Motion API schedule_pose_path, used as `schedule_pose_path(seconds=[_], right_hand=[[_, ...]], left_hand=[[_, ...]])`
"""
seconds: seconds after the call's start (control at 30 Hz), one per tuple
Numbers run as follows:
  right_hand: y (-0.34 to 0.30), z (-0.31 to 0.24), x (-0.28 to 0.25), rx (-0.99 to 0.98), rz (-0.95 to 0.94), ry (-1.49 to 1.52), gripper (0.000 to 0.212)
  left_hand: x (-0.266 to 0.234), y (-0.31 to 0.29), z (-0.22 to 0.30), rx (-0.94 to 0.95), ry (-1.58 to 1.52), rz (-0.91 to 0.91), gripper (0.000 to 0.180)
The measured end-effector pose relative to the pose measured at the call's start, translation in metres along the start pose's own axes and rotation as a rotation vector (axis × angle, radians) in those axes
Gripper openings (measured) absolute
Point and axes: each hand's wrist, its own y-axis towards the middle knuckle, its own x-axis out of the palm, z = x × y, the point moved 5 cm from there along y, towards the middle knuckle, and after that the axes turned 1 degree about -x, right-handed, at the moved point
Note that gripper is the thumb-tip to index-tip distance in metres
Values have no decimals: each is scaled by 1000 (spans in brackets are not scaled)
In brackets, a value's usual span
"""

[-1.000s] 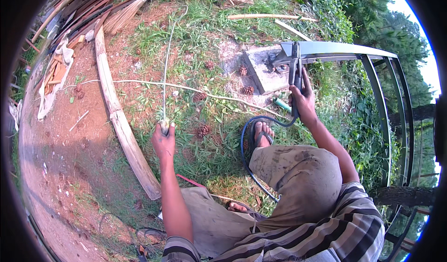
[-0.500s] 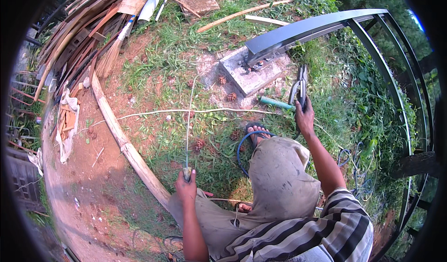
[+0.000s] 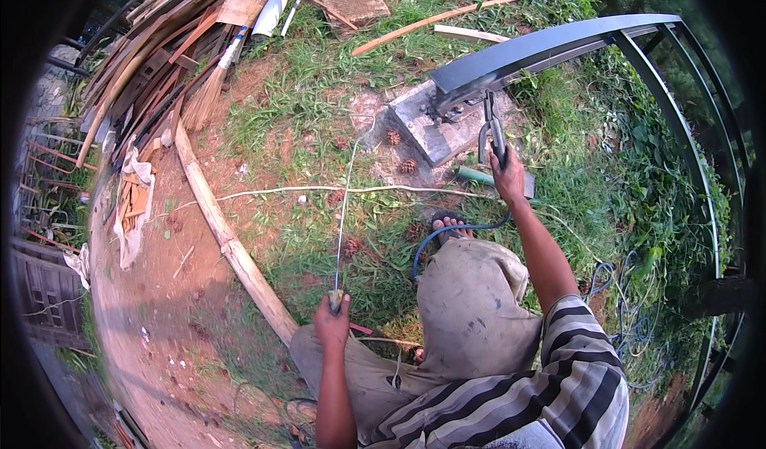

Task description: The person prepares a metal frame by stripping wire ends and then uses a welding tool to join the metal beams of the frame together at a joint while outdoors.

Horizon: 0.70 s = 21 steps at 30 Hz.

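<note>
My right hand [image 3: 508, 174] is closed around a welding electrode holder [image 3: 496, 130], its dark jaws and lever pointing up toward a concrete block [image 3: 423, 134]. A blue cable [image 3: 435, 239] runs from near my foot toward this hand. Closed at the lower middle, my left hand [image 3: 331, 321] grips a small pale-and-dark piece [image 3: 336, 296]. From it a long, thin, pale strip or rod [image 3: 345, 201] reaches away over the grass; its exact kind is unclear. A green cylindrical tool [image 3: 476, 175] lies on the ground beside my right hand, partly hidden by it.
A grey metal frame [image 3: 550, 46] rests one end on the block and curves along the right. A wooden pole [image 3: 231, 245] lies left of my leg, near a broom [image 3: 209, 98] and a wood pile [image 3: 144, 58]. A pale cord [image 3: 319, 188] crosses the grass; cables [image 3: 634, 313] coil at right.
My right hand and the electrode holder have moved left and up, closer to the metal frame's end on the block. The left hand still grips its piece. The whole view has shifted slightly.
</note>
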Motion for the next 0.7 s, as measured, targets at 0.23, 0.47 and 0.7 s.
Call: schedule_pose_path(seconds=[0.23,0.47,0.7], right_hand=[[1,2,-3,13,53,30,37],[4,7,2,5,92,-47,39],[2,8,3,21,62,-47,46]], left_hand=[[-5,-9,-5,19,73,26,44],[-5,-13,-19,26,-67,50,37],[-5,-17,-23,15,-115,38,41]])
